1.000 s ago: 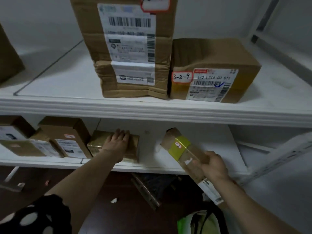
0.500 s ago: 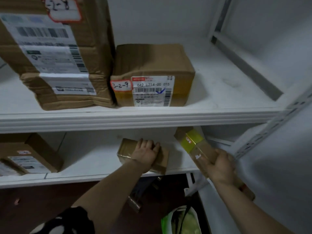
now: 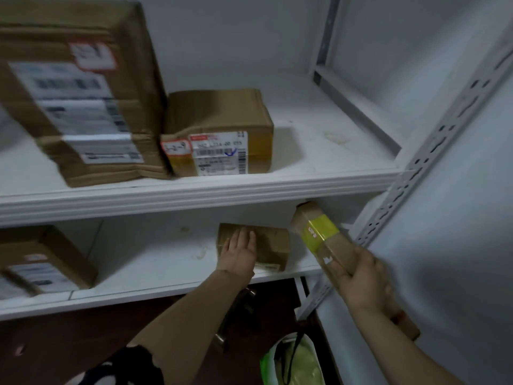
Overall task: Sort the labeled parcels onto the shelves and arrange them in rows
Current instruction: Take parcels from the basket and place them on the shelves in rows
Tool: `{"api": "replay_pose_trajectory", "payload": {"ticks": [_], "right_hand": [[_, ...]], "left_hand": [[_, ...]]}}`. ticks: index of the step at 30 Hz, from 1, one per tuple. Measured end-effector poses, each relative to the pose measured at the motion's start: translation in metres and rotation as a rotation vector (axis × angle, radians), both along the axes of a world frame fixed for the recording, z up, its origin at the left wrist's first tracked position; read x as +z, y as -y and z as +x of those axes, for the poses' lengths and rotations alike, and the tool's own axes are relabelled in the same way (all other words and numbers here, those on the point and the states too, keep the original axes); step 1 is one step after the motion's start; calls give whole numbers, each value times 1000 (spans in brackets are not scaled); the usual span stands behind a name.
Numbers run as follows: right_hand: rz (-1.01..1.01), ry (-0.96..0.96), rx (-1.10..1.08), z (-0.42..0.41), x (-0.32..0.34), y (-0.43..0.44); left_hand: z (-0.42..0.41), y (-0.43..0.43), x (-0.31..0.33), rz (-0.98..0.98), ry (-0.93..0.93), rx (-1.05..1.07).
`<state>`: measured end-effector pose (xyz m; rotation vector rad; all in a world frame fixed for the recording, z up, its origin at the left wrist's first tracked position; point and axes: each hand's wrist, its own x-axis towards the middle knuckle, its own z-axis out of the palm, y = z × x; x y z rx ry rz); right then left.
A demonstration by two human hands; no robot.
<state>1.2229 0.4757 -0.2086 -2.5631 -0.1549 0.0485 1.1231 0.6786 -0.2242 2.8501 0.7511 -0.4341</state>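
Long parcel (image 3: 322,234), yellow tape band, tilted: far end raised, poking under upper shelf (image 3: 194,195) at right end of lower shelf (image 3: 155,262), long axis running back toward person. Label blurred. Right hand (image 3: 363,284) wraps near half, fingers curled round it. Left hand (image 3: 240,255) lies flat, fingers straight, on small parcel (image 3: 273,245) by front edge, just beside long parcel, perhaps touching.

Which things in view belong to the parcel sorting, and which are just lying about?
Job:
long box in right hand
small box under left hand, lower shelf
big parcel and medium parcel, upper shelf
left parcel, lower shelf

Lying about:
green bag on the floor
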Motion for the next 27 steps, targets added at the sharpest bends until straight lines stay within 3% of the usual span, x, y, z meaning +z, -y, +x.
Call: {"api": "replay_pose_trajectory", "payload": {"ticks": [4,7,10,14,18,22,27], "right_hand": [[8,153,79,-51,40,-14],[-9,130,176,-108,62,-26],[-40,-50,333,-171,72,-42],[138,-358,618,-247,96,-72],[159,-578,805,-305,111,-95],[138,-655,948,-349,127,-112],[136,-681,1101,-385,146,-117]], "left_hand": [[-68,-2,36,-70,32,58],[-136,-8,60,-202,79,200],[-214,-18,74,-367,160,388],[-314,-28,90,-493,257,585],[-395,-33,104,-689,518,864],[-456,-28,118,-1033,845,1188],[-514,-9,138,-1130,1017,1314]]}}
